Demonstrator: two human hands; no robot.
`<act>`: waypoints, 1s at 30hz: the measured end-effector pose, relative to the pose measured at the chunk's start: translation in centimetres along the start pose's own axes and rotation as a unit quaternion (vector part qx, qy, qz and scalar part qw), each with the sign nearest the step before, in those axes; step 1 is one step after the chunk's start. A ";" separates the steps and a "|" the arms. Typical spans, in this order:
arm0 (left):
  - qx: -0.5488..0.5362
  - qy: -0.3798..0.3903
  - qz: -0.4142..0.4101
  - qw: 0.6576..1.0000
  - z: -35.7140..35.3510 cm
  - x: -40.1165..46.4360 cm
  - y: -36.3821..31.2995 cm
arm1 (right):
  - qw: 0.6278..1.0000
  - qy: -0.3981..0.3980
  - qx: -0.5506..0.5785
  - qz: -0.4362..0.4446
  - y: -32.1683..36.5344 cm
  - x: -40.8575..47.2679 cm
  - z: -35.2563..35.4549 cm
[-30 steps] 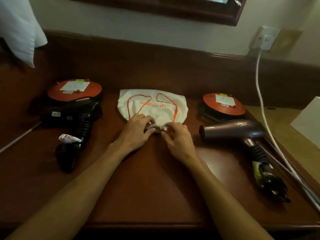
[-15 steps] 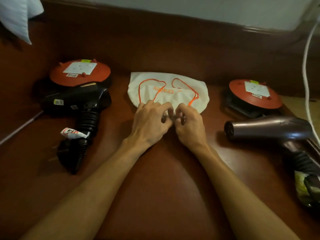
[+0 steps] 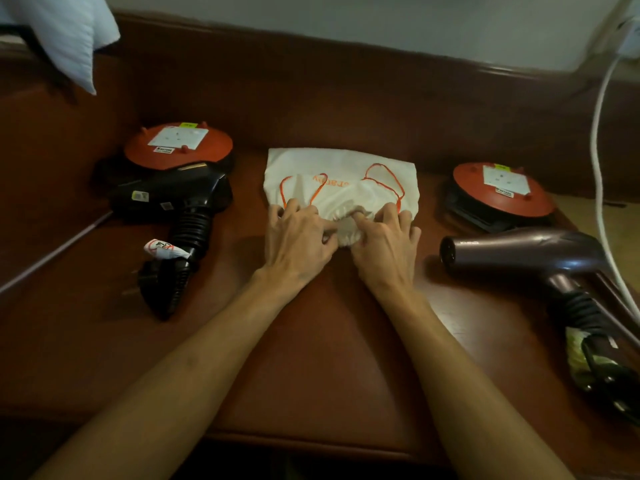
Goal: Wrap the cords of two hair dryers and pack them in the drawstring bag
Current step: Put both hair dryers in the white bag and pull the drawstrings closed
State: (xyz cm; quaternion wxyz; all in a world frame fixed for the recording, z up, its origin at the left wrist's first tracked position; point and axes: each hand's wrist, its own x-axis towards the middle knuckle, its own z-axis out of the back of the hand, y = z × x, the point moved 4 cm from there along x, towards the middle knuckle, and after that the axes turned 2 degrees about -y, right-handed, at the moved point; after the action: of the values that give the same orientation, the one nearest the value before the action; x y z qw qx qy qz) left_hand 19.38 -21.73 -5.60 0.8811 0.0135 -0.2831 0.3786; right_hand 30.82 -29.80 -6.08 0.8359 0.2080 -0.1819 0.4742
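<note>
Gripping the gathered mouth of the white drawstring bag (image 3: 341,183), both hands worked side by side near the middle of the counter (image 3: 332,358), toward its back edge. The left hand (image 3: 298,237) had its fingers (image 3: 294,211) curled into the puckered cloth, and the right hand (image 3: 386,242) pinched the same rim from the other side, its fingers also bent and clamped on the fabric. Orange drawstrings (image 3: 384,178) looped loose across the top of the bag, which lay flat on the wood. A black hair dryer (image 3: 176,202) lay well off toward the left edge, its cord bundled at the handle, just in front of an orange cord reel (image 3: 178,145). A purple hair dryer (image 3: 526,252) lay toward the right edge, nozzle pointing at the hands, with a second orange reel (image 3: 502,190) behind it. A white cable (image 3: 597,168) hung down along the right side.
</note>
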 end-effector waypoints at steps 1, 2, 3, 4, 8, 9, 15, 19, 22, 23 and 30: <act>0.005 -0.004 0.004 1.000 0.0 -0.1 0.0 | 1.000 -0.003 0.007 -0.009 -0.3 -0.1 0.1; 0.008 -0.008 0.010 1.000 0.1 -0.1 0.0 | 1.000 -0.008 0.016 -0.021 -0.5 -0.1 0.3; 0.006 -0.007 0.013 1.000 0.2 0.0 0.1 | 0.999 -0.011 0.024 -0.037 -0.8 -0.1 0.5; 0.002 0.002 0.013 1.000 0.2 0.1 0.1 | 0.998 -0.011 0.029 -0.051 -0.9 -0.1 0.6; 0.003 0.016 0.004 1.000 0.4 0.1 0.2 | 0.998 0.000 0.023 -0.065 -0.8 0.2 0.7; 0.004 0.015 0.010 1.000 0.5 0.2 0.3 | 0.998 0.000 0.024 -0.064 -0.8 0.2 0.7; -0.025 0.035 -0.003 0.999 0.6 -0.1 0.9 | 0.996 -0.020 0.050 -0.071 -1.4 0.4 0.9; -0.039 -0.010 0.015 0.999 0.7 0.1 2.0 | 0.993 -0.030 0.051 -0.100 -2.7 0.7 1.1; -0.093 0.018 0.011 0.995 0.3 0.1 1.5 | 0.996 -0.044 -0.001 -0.077 -2.1 1.0 1.4; -0.110 0.023 0.010 0.994 0.3 0.2 1.3 | 0.997 -0.040 -0.007 -0.067 -1.8 1.0 1.4; -0.038 -0.040 0.071 0.996 2.5 0.3 2.9 | 0.998 -0.004 0.003 -0.062 -1.3 1.2 2.5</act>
State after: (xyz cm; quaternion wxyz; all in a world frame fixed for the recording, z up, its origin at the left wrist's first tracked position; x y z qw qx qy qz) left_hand 16.37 -20.09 -3.92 0.8397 -0.0253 -0.3331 0.4283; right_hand 32.29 -30.88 -3.58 0.8624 0.2228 -0.1704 0.4214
